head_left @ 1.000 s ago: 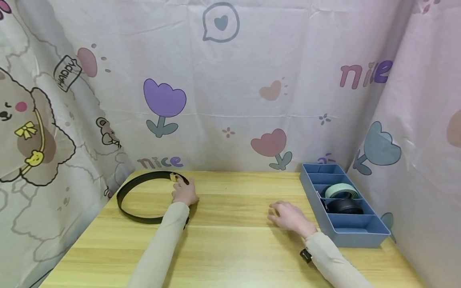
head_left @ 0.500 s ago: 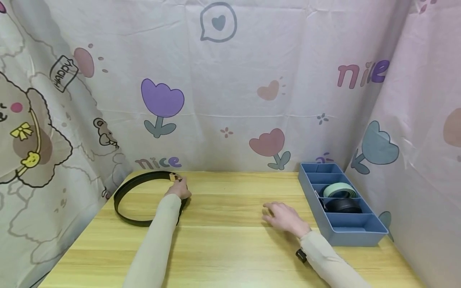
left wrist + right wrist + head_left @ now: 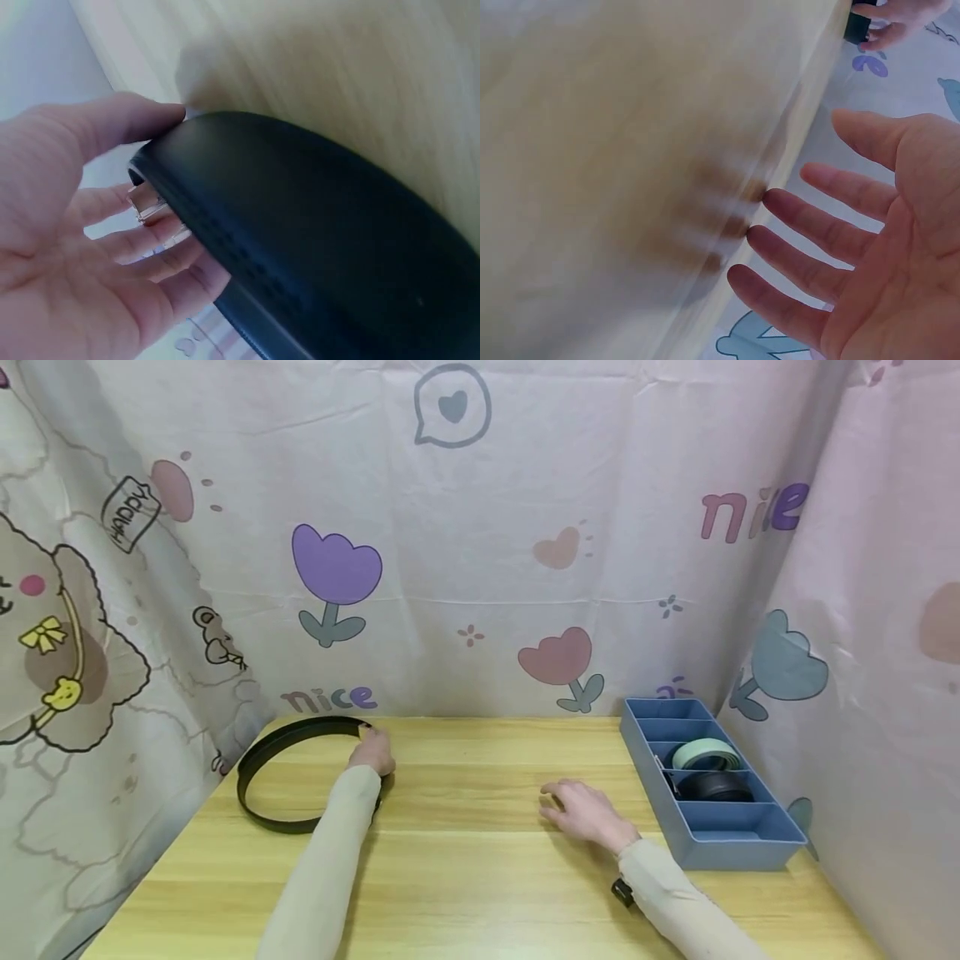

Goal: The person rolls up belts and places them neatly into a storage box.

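Note:
A black leather belt [image 3: 258,760] stands on its edge in a wide loop at the left of the table. At the loop's far right, near its gold buckle [image 3: 363,732], my left hand [image 3: 372,753] grips the belt. In the left wrist view the thumb lies on the outer face of the belt [image 3: 300,195], and the fingers reach behind it by the buckle [image 3: 146,204]. My right hand [image 3: 585,812] hovers low over the middle right of the table, its fingers [image 3: 810,225] spread and holding nothing.
A blue-grey divided box [image 3: 742,853] stands at the table's right side. Its middle compartments hold a rolled mint-green belt [image 3: 703,750] and a rolled black belt [image 3: 716,787]. A printed cloth [image 3: 465,568] hangs along the back and sides of the wooden table [image 3: 480,893].
My left hand has shifted slightly left and closed around the belt near the buckle. The loop's right side has moved a little with it. The right hand has stayed nearly still.

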